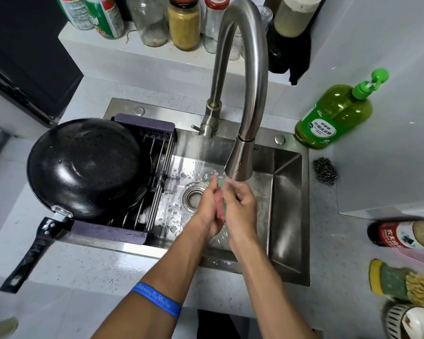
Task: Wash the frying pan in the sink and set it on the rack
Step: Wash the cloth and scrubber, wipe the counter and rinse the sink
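Already the frying pan sits upside down on the rack over the sink's left side, handle sticking out twd us. Our left hand and right hand meet palm-to-palm under the faucet w/ fingers loosely curled around a pinkish-green thing — can't tell what.

Speckled grey counter bears green soap bottle, steel scourer and sink.
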